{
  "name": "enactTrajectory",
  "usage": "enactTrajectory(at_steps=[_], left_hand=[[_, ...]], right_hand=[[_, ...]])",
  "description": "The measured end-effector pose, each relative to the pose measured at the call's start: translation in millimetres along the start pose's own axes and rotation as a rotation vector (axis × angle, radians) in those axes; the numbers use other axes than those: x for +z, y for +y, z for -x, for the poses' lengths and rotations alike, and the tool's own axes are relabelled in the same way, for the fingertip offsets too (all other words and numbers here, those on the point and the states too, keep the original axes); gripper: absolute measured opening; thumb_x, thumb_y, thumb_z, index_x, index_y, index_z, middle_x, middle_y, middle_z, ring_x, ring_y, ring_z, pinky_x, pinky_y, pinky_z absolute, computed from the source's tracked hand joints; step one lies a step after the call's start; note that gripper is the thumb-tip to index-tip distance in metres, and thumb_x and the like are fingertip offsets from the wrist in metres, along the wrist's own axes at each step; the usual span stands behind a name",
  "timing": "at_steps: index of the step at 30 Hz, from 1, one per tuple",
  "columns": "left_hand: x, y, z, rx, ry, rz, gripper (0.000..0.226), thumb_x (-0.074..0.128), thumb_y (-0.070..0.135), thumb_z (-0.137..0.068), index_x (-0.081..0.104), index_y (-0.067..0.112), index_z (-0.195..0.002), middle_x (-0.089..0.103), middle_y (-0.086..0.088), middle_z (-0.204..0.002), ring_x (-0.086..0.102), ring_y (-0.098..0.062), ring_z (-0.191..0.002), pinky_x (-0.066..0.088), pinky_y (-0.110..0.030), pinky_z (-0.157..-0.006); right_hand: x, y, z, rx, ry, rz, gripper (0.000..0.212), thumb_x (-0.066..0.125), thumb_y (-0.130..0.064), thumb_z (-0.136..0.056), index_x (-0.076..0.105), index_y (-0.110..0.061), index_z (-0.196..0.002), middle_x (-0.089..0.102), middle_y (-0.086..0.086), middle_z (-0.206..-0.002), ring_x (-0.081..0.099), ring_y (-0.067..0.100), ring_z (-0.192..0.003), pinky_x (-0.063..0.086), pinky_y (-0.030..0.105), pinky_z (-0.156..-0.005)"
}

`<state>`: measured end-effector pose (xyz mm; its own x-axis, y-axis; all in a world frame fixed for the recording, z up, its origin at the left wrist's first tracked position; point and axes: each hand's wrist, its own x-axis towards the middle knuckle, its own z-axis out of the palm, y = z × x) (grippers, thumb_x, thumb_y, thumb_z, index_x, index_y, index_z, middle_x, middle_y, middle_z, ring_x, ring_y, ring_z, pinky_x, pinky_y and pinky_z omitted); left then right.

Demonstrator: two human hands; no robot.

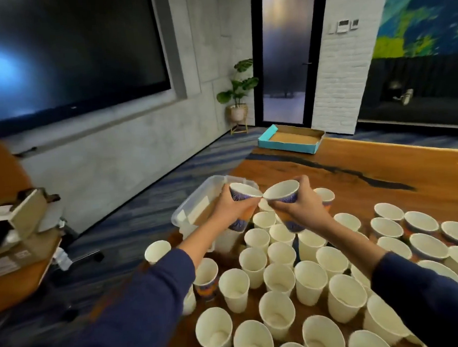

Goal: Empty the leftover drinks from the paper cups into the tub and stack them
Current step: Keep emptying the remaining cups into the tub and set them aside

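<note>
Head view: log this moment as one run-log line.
left hand: holds cup | right hand: holds second cup | rims touching | above tub edge | neither stacked

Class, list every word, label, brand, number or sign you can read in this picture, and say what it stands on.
No text can be read.
Cups held by left hand and right hand: coloured pattern only, no words.
White labels on the clear tub: too blurred.
Cardboard box on the chair: markings too blurred.
Wall panels by the door: too small.
</note>
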<state>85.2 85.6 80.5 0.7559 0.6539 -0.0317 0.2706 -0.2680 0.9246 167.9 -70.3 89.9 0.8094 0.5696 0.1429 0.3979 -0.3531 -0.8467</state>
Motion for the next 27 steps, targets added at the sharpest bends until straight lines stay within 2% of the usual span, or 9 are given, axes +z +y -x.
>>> enactTrajectory(at_steps=[1,3,5,6,9,12,16,23,27], left_hand=[[-14.6,-9.4,-6.7,-0.013,-0.004,-0.081,0.085,0.078,0.036,-0.076,0.031,0.015,-0.143,0.045,-0.004,-0.141,0.043,-0.023,-0.130,0.038,-0.038,-0.107],[-41.0,-24.3,-16.6,-0.032,-0.020,-0.236,0.082,0.079,0.041,-0.073,0.037,0.015,-0.139,0.054,-0.002,-0.129,0.052,-0.021,-0.119,0.045,-0.037,-0.099],[-60.8,-37.3,-26.3,-0.038,-0.032,-0.364,0.080,0.079,0.046,-0.065,0.044,0.015,-0.130,0.061,0.000,-0.114,0.060,-0.019,-0.104,0.052,-0.039,-0.089],[-66.8,-41.5,-29.6,-0.038,-0.023,-0.434,0.077,0.078,0.046,-0.065,0.044,0.015,-0.127,0.061,-0.001,-0.112,0.060,-0.021,-0.103,0.052,-0.041,-0.090],[-85.1,-48.3,-36.9,-0.027,0.020,-0.687,0.069,0.073,0.047,-0.075,0.041,0.014,-0.128,0.057,-0.006,-0.124,0.055,-0.029,-0.114,0.041,-0.041,-0.099],[-95.8,-52.5,-47.1,0.002,0.005,-0.861,0.072,0.071,0.045,-0.079,0.038,0.011,-0.133,0.051,-0.010,-0.133,0.052,-0.029,-0.119,0.035,-0.042,-0.102],[-104.0,-60.0,-57.6,0.039,-0.062,-0.944,0.073,0.069,0.045,-0.081,0.037,0.011,-0.136,0.052,-0.010,-0.133,0.052,-0.029,-0.120,0.031,-0.044,-0.108],[-108.5,-63.1,-71.5,0.115,-0.094,-0.958,0.068,0.069,0.048,-0.080,0.040,0.015,-0.132,0.055,-0.007,-0.127,0.053,-0.026,-0.116,0.030,-0.045,-0.107],[-108.6,-58.6,-76.8,0.140,-0.105,-0.978,0.068,0.067,0.048,-0.083,0.037,0.015,-0.134,0.053,-0.007,-0.131,0.051,-0.025,-0.120,0.027,-0.045,-0.109]], right_hand=[[14.2,-5.4,-7.5,-0.002,-0.019,0.047,0.060,0.077,-0.037,-0.078,0.031,-0.023,-0.114,0.053,0.006,-0.126,0.049,0.026,-0.119,0.033,0.050,-0.109],[41.2,-14.4,-22.7,-0.013,-0.034,0.148,0.056,0.075,-0.038,-0.079,0.032,-0.022,-0.112,0.054,0.004,-0.125,0.048,0.023,-0.119,0.022,0.048,-0.111],[64.9,-21.8,-36.1,-0.046,-0.033,0.251,0.058,0.075,-0.037,-0.079,0.037,-0.019,-0.119,0.053,0.003,-0.125,0.047,0.023,-0.121,0.017,0.048,-0.111],[73.0,-23.5,-40.9,-0.073,-0.035,0.319,0.061,0.074,-0.037,-0.079,0.038,-0.017,-0.124,0.052,0.004,-0.128,0.046,0.023,-0.123,0.017,0.049,-0.112],[96.3,-28.4,-55.3,-0.162,-0.092,0.572,0.072,0.070,-0.040,-0.083,0.031,-0.015,-0.138,0.043,0.004,-0.139,0.039,0.024,-0.131,0.015,0.050,-0.114],[110.1,-31.8,-66.4,-0.221,-0.125,0.723,0.071,0.067,-0.039,-0.085,0.029,-0.014,-0.139,0.042,0.005,-0.140,0.038,0.023,-0.130,0.018,0.046,-0.112],[123.0,-34.8,-75.9,-0.252,-0.137,0.788,0.068,0.066,-0.038,-0.085,0.030,-0.015,-0.139,0.042,0.004,-0.140,0.038,0.023,-0.129,0.018,0.044,-0.112],[129.4,-36.1,-90.9,-0.332,-0.164,0.906,0.070,0.064,-0.036,-0.088,0.026,-0.015,-0.143,0.037,0.005,-0.146,0.034,0.023,-0.135,0.012,0.046,-0.115],[129.0,-33.7,-97.1,-0.408,-0.163,0.982,0.069,0.063,-0.034,-0.089,0.025,-0.016,-0.144,0.037,0.005,-0.146,0.034,0.024,-0.135,0.011,0.045,-0.116]])
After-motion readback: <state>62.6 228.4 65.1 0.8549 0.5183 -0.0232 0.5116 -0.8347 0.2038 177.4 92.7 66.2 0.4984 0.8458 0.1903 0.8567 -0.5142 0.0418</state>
